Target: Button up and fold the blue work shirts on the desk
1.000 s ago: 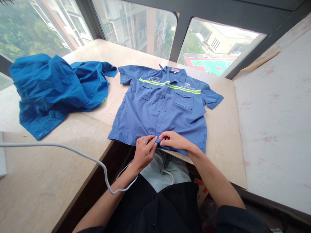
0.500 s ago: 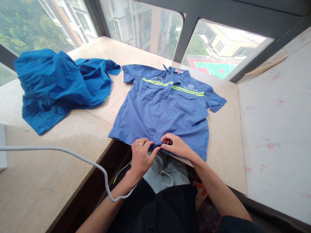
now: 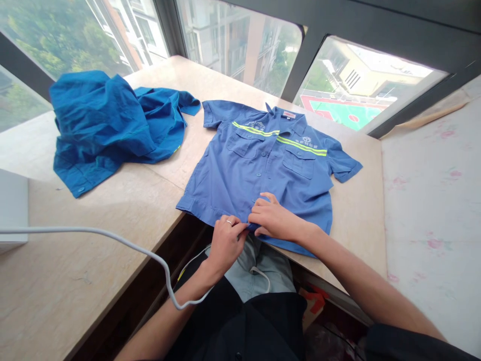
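A blue short-sleeved work shirt (image 3: 240, 175) with yellow-green reflective stripes lies flat, front up, on a beige stone ledge (image 3: 112, 210). My left hand (image 3: 225, 240), a ring on one finger, pinches the shirt's bottom hem at the button placket. My right hand (image 3: 272, 218) meets it there, fingers curled and pressing on the same hem edge. Both hands touch each other at the near edge of the ledge.
A crumpled darker blue garment (image 3: 108, 125) lies heaped at the left. A white cable (image 3: 112, 238) runs across the ledge toward my lap. A white object (image 3: 13, 208) sits at the far left. Windows (image 3: 233, 40) stand behind; a pale flowered surface (image 3: 432, 200) lies to the right.
My right hand has shifted slightly up over the hem and spread more onto the cloth. The camera view has drifted, so everything sits further right and lower in the picture.
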{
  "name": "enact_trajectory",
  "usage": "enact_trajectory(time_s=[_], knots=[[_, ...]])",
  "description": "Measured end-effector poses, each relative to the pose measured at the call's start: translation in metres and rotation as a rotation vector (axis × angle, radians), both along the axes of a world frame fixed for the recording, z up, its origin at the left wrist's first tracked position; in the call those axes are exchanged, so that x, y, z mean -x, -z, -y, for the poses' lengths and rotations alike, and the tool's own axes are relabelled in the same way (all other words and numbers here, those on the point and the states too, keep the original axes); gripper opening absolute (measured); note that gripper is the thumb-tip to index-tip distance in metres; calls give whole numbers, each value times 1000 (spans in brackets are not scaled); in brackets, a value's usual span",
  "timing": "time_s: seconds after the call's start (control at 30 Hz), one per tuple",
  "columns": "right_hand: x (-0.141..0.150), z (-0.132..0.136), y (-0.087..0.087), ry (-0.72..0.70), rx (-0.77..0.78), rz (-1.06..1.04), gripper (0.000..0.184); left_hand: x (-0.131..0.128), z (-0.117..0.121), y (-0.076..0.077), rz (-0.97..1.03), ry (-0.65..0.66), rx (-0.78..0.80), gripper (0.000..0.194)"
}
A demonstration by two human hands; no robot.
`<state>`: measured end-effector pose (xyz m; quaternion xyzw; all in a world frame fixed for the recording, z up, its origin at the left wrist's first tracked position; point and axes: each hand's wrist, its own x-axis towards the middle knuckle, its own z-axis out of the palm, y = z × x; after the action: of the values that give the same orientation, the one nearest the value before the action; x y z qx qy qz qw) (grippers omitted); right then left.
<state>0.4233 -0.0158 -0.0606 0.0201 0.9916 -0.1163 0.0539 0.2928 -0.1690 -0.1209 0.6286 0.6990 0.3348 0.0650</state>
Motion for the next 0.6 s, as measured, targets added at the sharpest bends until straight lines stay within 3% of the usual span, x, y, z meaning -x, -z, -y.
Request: enact_trajectory(time_s=[0.1,0.23,0.43,0.6], knots=[[-5,-1,6,-89,-47,-52,10,4,-1,0,-22,79,26,20],[-18,3,16,-119,-80,-146,17,12,-3,1,-47,131,3,11],[-37,9,14,-72,74,-238,17,19,-9,1,-14,203,-17,11],[-39,11,17,-40,-6,-307,26,22,-17,-4,42,265,17,10]])
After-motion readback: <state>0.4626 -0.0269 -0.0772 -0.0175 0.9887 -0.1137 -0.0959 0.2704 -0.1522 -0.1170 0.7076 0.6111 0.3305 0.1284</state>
